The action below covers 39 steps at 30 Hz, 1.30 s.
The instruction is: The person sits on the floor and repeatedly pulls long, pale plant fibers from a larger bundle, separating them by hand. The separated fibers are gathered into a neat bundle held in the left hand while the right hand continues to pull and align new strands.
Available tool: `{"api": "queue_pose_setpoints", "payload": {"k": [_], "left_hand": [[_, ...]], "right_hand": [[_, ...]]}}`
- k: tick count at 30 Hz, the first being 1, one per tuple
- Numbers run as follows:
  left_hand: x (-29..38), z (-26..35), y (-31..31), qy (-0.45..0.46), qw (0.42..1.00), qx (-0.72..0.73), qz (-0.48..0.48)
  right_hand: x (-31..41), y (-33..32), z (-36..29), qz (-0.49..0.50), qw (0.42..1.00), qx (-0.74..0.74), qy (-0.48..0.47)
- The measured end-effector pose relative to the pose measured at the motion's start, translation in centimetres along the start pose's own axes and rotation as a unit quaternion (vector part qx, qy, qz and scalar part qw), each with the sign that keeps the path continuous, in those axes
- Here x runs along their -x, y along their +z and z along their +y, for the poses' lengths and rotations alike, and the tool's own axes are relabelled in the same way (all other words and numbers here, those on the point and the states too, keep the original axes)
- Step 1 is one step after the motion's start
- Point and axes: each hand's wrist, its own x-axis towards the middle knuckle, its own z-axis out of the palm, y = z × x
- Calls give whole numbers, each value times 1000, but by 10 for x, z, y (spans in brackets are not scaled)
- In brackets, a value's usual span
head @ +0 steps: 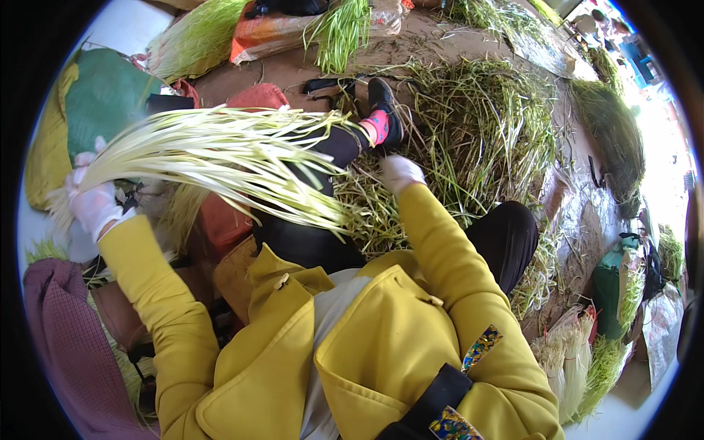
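In a thin white glove, my left hand [91, 198] grips the white root end of a bundle of long pale-green leaves [220, 154], which look like blanched garlic chives. The bundle reaches sideways across my left leg, its loose tips fanning toward the middle. My right hand [402, 173], also gloved, hangs over a heap of leaf trimmings [484, 126] between my legs. Its fingers are curled and blurred, and whether anything is inside them is hidden.
Leaf bunches [201, 38] and an orange-and-white woven sack [269, 36] lie ahead. At left is a green sack [107, 99], with a purple cloth [71, 341] nearer me. Tied pale bundles [566, 352] stand at right beside a green bag [609, 291]. People [605, 27] appear far right.
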Motion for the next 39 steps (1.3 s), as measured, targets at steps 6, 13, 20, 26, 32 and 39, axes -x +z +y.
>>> {"api": "queue_pose_setpoints", "payload": {"k": [6,13,20,26,32,39], "left_hand": [[-29,63,3,-34,999,31,-7],[-28,99,-9,23,997,-13,-71],[-29,116,-9,-18,999,20,18],[-37,113,-11,-62,991,88,-77],[-52,119,-6,16,1000,-2,-1],[-69,130,-7,42,972,-204,-108]], "right_hand": [[8,6,98,45,994,-55,88],[34,-7,-32,231,851,-332,-337],[17,21,-42,117,904,-299,-284],[-15,56,-4,-50,995,-10,-90],[5,22,56,-37,982,-183,13],[35,-4,-29,-68,888,-273,-365]]}}
